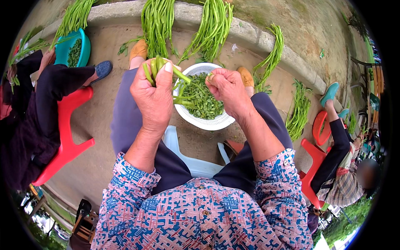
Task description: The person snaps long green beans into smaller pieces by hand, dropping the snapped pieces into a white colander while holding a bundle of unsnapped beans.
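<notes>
My left hand (pixel 152 98) is closed around a few thick green leafy-vegetable stems (pixel 182 75), whose ends stick out to the right past the thumb. Across from it, my right hand (pixel 231 91) is pinched, with a tiny pale green bit showing at the fingertips; what else it grips is hidden. Both hands are held above a white plastic basket (pixel 212 124) on the ground between my feet. Picked green leaves (pixel 206 104) fill much of the basket. Thinner stems hang from the left hand's bunch over its left side.
Long bunches of green stems (pixel 158 25) lie along the concrete curb (pixel 191 14) ahead. Further stems (pixel 298 112) lie to the right. At left, a person on a red chair (pixel 66 133) handles stems by a teal basin (pixel 85 48). Another person sits at right near a red basin (pixel 320 125).
</notes>
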`<state>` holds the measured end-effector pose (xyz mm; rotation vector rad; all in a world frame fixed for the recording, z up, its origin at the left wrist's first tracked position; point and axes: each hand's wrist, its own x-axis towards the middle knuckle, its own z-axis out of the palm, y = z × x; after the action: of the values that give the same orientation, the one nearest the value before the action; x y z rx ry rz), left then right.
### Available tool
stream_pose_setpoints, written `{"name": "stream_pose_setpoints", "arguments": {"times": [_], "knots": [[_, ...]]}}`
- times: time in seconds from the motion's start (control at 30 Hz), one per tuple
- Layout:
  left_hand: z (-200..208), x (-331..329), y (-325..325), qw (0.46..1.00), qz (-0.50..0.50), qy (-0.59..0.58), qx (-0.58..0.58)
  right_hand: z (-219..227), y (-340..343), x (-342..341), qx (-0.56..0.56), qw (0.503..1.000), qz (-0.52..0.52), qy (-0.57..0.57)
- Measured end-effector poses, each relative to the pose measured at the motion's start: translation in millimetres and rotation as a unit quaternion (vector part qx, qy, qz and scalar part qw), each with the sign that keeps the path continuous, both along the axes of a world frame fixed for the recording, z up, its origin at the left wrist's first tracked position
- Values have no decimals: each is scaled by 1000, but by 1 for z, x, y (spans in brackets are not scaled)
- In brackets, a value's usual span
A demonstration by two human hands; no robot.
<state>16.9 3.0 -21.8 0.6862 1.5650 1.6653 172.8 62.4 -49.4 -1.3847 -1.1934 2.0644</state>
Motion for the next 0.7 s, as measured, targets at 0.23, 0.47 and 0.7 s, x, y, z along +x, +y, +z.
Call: {"name": "stream_pose_setpoints", "arguments": {"times": [0.23, 0.47, 0.7], "knots": [[-8, 0, 1, 995, -84, -21, -45, 21, -2, -9, -36, 994, 51, 91], [-13, 3, 0, 993, -106, 25, -35, 19, -3, -8, 40, 993, 78, 76], [-11, 13, -5, 992, -110, 60, -16, 10, -7, -11, 23, 997, 3, 74]]}}
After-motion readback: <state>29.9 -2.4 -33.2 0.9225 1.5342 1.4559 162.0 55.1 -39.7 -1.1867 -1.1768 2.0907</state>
